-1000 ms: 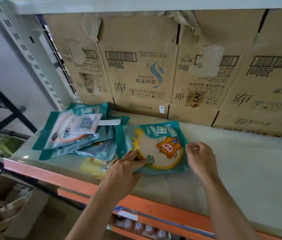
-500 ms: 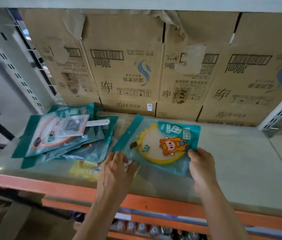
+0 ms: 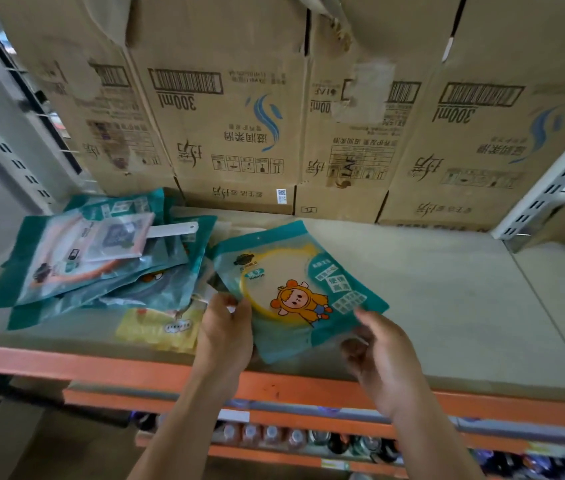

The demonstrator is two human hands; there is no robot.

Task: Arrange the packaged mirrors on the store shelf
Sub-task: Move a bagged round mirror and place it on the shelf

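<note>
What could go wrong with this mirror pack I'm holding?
Both the left hand and right hand hold the mirror pack only by its edges, near the front of the shelf; a slip may drop it. The yellow packet lies by that front edge; your left wrist might nudge it off.

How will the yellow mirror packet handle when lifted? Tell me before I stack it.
Probably fairly stiff: the mirror packet looks flat though the left hand and right hand hold only its edges. Likely slippery, since its plastic looks glossy. Possibly fragile, being labelled a mirror.
</note>
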